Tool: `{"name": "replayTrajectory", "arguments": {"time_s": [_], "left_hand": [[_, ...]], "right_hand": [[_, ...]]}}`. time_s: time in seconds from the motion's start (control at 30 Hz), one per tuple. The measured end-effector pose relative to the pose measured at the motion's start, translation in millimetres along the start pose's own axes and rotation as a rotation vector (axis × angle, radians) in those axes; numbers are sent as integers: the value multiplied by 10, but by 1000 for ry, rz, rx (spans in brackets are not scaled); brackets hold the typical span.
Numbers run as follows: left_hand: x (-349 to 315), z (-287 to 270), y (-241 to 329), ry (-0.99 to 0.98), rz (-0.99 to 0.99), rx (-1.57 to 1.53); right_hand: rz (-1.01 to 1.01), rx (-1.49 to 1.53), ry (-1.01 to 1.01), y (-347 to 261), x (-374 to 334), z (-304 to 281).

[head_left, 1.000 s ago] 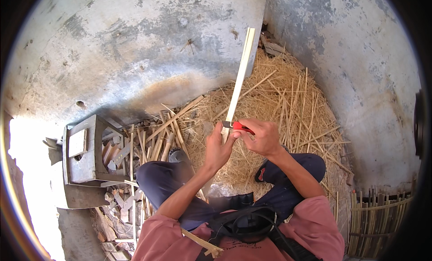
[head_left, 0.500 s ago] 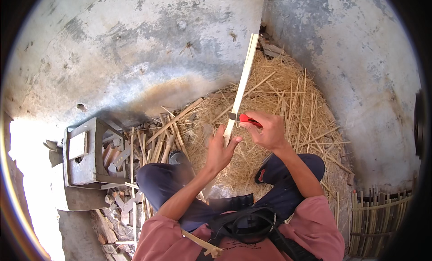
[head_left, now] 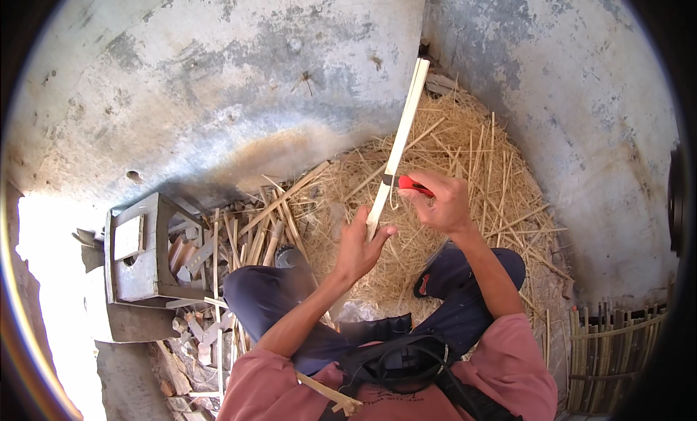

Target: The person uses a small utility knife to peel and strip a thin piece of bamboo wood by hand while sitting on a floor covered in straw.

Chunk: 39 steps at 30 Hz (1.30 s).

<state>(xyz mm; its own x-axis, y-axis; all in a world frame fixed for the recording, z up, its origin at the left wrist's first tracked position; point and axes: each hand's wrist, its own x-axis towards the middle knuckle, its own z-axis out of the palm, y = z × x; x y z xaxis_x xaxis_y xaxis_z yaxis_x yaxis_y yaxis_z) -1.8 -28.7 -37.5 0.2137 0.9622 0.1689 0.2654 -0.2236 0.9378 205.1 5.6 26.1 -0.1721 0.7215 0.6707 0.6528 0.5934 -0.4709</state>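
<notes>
Rising grey and stained on all sides, concrete walls (head_left: 218, 79) meeting at a corner up top. Spreading across the floor below that corner, a wide heap of pale straw and shavings (head_left: 472, 174). Standing at left, an overturned grey wooden stool (head_left: 134, 250), with split cane pieces (head_left: 254, 225) and offcuts scattered just beside it. Leaning at lower right, a bundle of upright bamboo slats (head_left: 617, 341). Slanting from the lap toward the wall corner, a long pale bamboo strip (head_left: 399, 141), held above the straw. Gripping the strip's lower end, left hand (head_left: 361, 248), fingers curled closed around it. Closing around a red-handled knife (head_left: 410, 183), right hand (head_left: 444, 203), blade end touching the strip just above the left hand.
</notes>
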Motion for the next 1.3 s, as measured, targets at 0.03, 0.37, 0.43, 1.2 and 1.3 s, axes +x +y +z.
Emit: {"name": "replayTrajectory", "arguments": {"time_s": [0.03,0.37,0.43,1.2,1.3], "left_hand": [[-25,0,-33,-16,-15,11],[-159,101,-47,-104,23,43],[-159,121,-39,-140,-30,15],[-176,83,-10,-173,2,41],[-182,90,-33,-166,27,42]], "right_hand": [[16,-6,26,15,26,-20],[123,-60,137,347,192,-348],[130,-90,178,400,240,-460],[106,-181,231,638,368,-650],[131,-182,226,627,375,-677]]}}
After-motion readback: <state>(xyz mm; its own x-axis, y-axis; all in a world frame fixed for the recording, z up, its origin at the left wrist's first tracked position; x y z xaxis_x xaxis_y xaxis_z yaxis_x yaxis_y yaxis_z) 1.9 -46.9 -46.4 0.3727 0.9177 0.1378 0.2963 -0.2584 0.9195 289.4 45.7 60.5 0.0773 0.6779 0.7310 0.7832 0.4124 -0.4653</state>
